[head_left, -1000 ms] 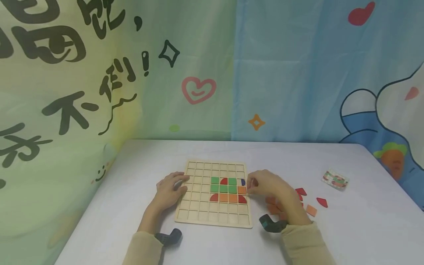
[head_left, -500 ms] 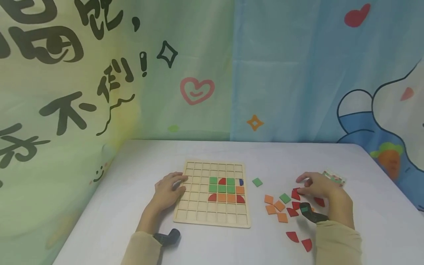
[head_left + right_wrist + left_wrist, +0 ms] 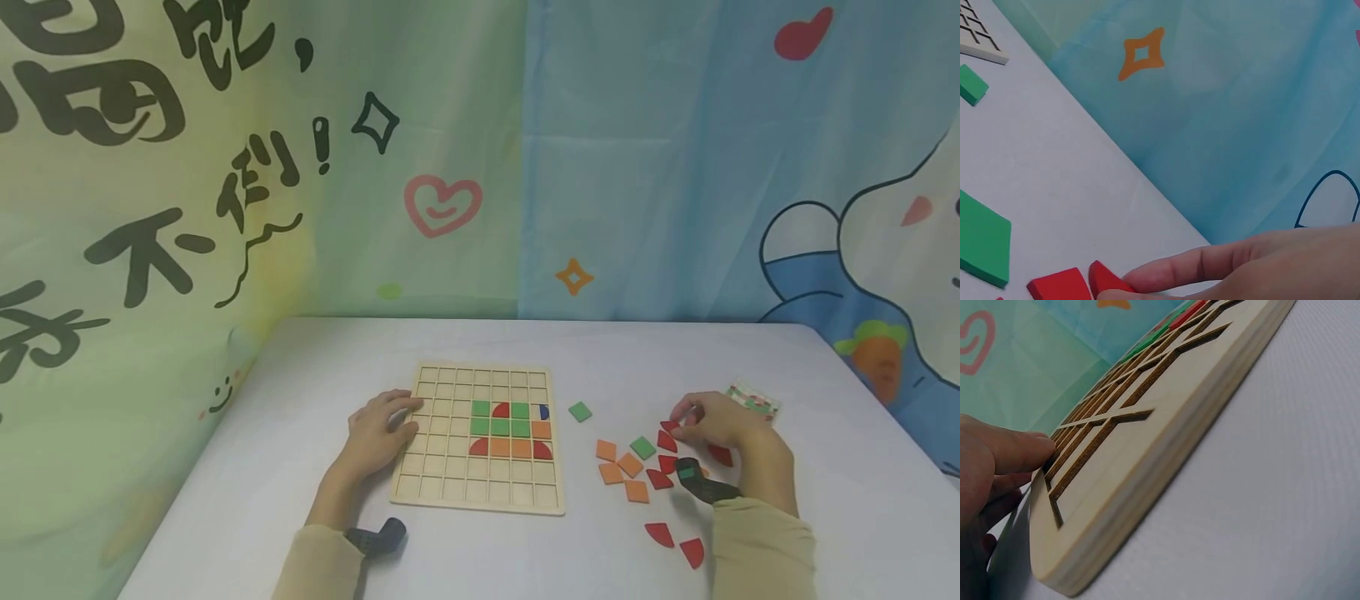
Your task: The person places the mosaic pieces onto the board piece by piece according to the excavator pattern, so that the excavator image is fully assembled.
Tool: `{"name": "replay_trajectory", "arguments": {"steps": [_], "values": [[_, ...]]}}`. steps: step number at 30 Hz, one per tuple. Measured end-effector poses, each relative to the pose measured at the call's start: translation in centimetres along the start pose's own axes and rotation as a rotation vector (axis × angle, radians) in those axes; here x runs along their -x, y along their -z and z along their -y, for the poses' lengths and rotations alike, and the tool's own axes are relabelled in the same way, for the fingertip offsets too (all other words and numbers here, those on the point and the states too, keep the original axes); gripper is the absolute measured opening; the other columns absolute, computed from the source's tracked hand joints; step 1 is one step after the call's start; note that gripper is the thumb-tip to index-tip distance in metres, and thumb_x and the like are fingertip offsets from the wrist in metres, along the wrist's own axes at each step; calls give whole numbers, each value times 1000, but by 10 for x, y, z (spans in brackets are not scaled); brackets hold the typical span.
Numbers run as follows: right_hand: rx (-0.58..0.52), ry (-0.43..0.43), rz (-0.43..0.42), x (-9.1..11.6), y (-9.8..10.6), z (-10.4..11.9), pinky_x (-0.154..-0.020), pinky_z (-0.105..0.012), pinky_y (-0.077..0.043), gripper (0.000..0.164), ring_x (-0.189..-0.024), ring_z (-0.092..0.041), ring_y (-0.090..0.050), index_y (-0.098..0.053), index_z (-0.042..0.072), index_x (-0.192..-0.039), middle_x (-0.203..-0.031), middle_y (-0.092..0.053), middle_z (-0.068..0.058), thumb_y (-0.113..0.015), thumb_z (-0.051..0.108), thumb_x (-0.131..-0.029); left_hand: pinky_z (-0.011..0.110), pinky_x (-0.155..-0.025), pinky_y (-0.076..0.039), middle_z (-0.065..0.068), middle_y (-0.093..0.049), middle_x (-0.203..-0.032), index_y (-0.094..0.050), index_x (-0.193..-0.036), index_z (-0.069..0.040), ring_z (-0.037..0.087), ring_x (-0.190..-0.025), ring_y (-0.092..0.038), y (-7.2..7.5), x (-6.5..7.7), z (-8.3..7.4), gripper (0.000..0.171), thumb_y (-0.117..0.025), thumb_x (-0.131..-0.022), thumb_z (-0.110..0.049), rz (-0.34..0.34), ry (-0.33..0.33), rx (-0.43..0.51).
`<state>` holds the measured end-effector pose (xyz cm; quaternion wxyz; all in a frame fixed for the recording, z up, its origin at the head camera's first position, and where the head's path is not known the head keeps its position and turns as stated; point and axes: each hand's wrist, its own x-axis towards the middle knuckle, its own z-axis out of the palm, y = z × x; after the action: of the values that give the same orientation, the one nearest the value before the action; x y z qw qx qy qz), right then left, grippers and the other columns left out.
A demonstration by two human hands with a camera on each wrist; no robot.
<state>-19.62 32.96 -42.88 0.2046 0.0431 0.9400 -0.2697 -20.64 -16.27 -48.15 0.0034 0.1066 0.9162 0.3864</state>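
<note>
A wooden grid board [image 3: 442, 492] lies on the table, with green and orange squares, red quarter-circle tiles and a small part-blue tile set in its right half. My left hand [image 3: 378, 433] rests against the board's left edge, thumb and fingertips touching the rim, fingers loosely bent. Off to the right, my right hand [image 3: 726, 423] pinches a red quarter-circle tile [image 3: 1107, 280] between thumb and index finger. In the right wrist view that tile stands tilted beside another red tile [image 3: 1060, 285]. The right hand's other fingers are mostly hidden.
Several orange squares [image 3: 637, 492], two green squares [image 3: 581, 412] and more red tiles [image 3: 659, 535] lie loose between board and right hand and nearer the front. A small patterned card or packet [image 3: 756, 403] sits behind the right hand. A printed curtain [image 3: 630, 208] hangs behind the table.
My right hand has moved from the board's right edge over to the red tiles and now pinches one. A green square lies beside the board where that hand was. My left hand stays put.
</note>
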Motion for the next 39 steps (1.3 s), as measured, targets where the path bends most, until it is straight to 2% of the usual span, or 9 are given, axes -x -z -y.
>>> {"name": "replay_trajectory", "arguments": {"steps": [9,15,17,21,23,25,28,33,39], "values": [[1,44,-56,-3,-5,11,-72,-35,-44,26,-92,-25,-50,-58,7,-100,-94,-59,-9,-73,21,-82,62,-109,-8,9,-48,-142,-61,-124,-18,34,-137,-34,0,-2,1,35,-63,-90,-23,-6,-10,-6],[3,99,-101,-8,-10,20,-67,-30,-42,22,-84,-23,-50,-58,8,-95,-89,-58,-7,-73,18,-82,61,-109,-8,9,-47,-143,-61,-125,-17,33,-138,-33,0,-2,0,35,-61,-90,-25,3,10,-3],[-1,127,-102,-9,-11,24,-67,-31,-43,20,-84,-23,-50,-59,7,-99,-90,-58,-8,-69,17,-85,61,-109,-8,9,-48,-142,-61,-124,-17,33,-138,-33,0,-1,0,35,-62,-90,-24,1,12,-1],[16,175,-97,-9,-12,33,-74,-41,-48,26,-92,-29,-53,-60,8,-114,-103,-59,-18,-60,17,-90,61,-109,-8,9,-48,-142,-61,-124,-18,33,-138,-34,0,-2,0,34,-62,-90,-23,-8,10,-3],[40,197,-105,-10,-13,38,-76,-44,-49,27,-94,-31,-54,-61,9,-117,-108,-59,-20,-59,17,-91,61,-109,-9,9,-49,-141,-61,-124,-18,33,-137,-34,-1,-2,0,34,-62,-90,-23,-17,4,-8],[33,203,-99,-10,-13,45,-75,-42,-50,25,-93,-29,-54,-61,9,-114,-108,-59,-19,-60,19,-91,61,-109,-9,9,-49,-141,-62,-123,-18,34,-136,-35,-1,-2,-1,34,-63,-89,-23,-25,-1,-10],[12,217,-81,-9,-14,57,-69,-33,-50,19,-84,-23,-54,-62,9,-104,-95,-61,-12,-64,20,-89,62,-109,-9,9,-49,-141,-62,-123,-17,34,-136,-35,-1,-3,-2,34,-63,-89,-23,-29,-3,-14],[-17,246,-42,-6,-17,78,-62,-29,-46,12,-69,-17,-53,-62,10,-90,-77,-59,-3,-69,19,-86,61,-109,-9,9,-49,-141,-61,-123,-17,33,-137,-35,-2,-3,-1,35,-63,-89,-22,-27,4,-13],[-13,307,-36,-3,-23,101,-64,-29,-46,10,-68,-15,-56,-63,12,-84,-79,-64,-3,-70,19,-86,60,-109,-9,9,-49,-141,-62,-123,-18,33,-137,-35,-3,-3,-1,34,-63,-89,-23,-29,13,-10]]}}
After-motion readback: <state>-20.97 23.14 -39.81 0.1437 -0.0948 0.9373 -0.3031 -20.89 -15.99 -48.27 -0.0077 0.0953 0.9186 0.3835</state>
